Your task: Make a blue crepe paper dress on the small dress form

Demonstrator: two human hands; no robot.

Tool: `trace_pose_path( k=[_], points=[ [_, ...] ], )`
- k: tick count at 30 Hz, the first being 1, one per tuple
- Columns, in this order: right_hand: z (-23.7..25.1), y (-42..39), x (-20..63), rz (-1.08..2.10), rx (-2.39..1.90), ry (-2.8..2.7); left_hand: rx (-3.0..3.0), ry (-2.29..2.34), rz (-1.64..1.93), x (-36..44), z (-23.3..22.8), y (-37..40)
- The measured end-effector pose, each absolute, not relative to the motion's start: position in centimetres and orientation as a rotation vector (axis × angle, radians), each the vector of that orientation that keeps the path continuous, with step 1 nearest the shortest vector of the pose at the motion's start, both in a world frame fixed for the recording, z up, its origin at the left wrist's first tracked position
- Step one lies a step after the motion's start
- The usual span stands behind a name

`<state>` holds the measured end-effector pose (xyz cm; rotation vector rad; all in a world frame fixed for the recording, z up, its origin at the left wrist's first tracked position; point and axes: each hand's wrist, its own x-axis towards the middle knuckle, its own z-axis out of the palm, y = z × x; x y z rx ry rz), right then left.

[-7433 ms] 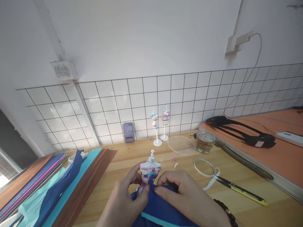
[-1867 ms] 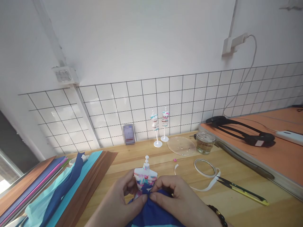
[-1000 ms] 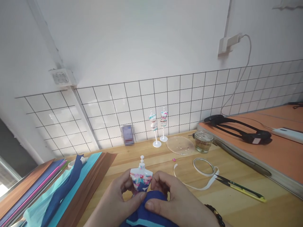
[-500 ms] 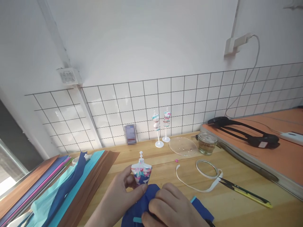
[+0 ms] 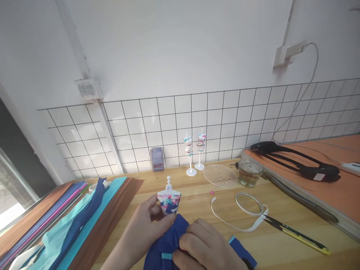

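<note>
Two hands: we worked low centre on the wooden table [image 5: 284,240].
Left hand [image 5: 140,232]: clenched on the mannequin bust [image 5: 168,199], upright, long axis vertical.
Right hand [image 5: 205,249]: pinched the blue paper skirt [image 5: 165,247], directly below the bust, touching it.
Nearer hand: left.
Writing: none legible to us.

Bright soft daylight from the window [image 5: 11,202] at far left, weak shadows, wide-angle bending at edges, near hands slightly blurred
</note>
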<state>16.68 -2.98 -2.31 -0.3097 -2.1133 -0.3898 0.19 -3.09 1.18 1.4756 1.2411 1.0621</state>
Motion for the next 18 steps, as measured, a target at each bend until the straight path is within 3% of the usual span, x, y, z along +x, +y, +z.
trace_pose_path(
  k=[13,18],
  points=[
    [-2.5,-2.9,16.7,-0.351,-0.339,-2.099,1.653,1.355,1.012,0.2,1.0,-3.1],
    [-2.1,-2.6,18.0,0.234,-0.485,-2.004,1.774,1.240,1.003,0.3,1.2,-3.3]
  ],
)
